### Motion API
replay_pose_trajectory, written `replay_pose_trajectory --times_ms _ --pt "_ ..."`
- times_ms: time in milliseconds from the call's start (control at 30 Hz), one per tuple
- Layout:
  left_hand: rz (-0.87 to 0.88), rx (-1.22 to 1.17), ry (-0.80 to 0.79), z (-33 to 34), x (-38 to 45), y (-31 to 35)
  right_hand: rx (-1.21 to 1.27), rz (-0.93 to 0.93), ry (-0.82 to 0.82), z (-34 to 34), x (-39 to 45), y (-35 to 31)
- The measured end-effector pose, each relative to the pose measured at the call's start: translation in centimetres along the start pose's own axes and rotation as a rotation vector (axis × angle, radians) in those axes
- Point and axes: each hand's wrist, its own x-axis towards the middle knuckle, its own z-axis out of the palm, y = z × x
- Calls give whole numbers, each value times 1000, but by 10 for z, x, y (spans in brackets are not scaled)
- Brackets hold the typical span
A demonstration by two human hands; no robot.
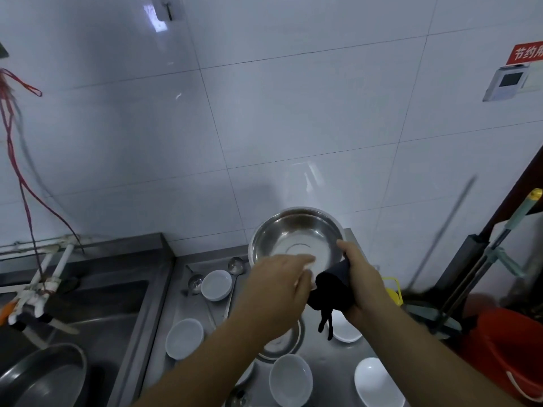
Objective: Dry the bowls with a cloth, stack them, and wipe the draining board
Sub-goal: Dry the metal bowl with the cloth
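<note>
The right hand (pixel 363 284) grips a dark cloth (pixel 333 292) against the steel bowl (pixel 295 240) held above the draining board (pixel 323 351). The left hand (pixel 274 289) meets the bowl's near rim, its fingertips blurred, grip unclear. White bowls (pixel 291 380) lie below, partly hidden.

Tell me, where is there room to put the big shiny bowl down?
Bare steel shows on the draining board between the two white bowls near the sink. The near half, around the other white bowls, is crowded.
</note>
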Motion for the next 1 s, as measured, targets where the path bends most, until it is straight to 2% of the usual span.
replay_pose_trajectory --times_ms 67,133,233,333,400,500,600,767,1000 --pt "-113 -26 198 0 1 -6 13 -6 15 -9 4 -3" --pt "-319 -156 291 1 4 -15 26 -2 35 -19 7 -8" --pt "-651 -474 186 9 9 -26 22 21 46 -35 10 -14" --pt "-805 -833 161 25 10 -23 5 19 86 -50 12 -20" --pt "-861 -991 175 36 11 -17 -14 14 94 -62 14 -24" --pt "-896 -1068 202 52 13 -8 -94 -7 116 -84 17 -34" --pt "-913 -1107 215 69 17 5 -164 -25 195 -109 21 -48" --pt "-1012 -1198 230 100 25 23 -217 -12 207 -149 36 -63" --pt "-1114 -1207 167 145 41 8 -284 25 301 -181 72 -67"
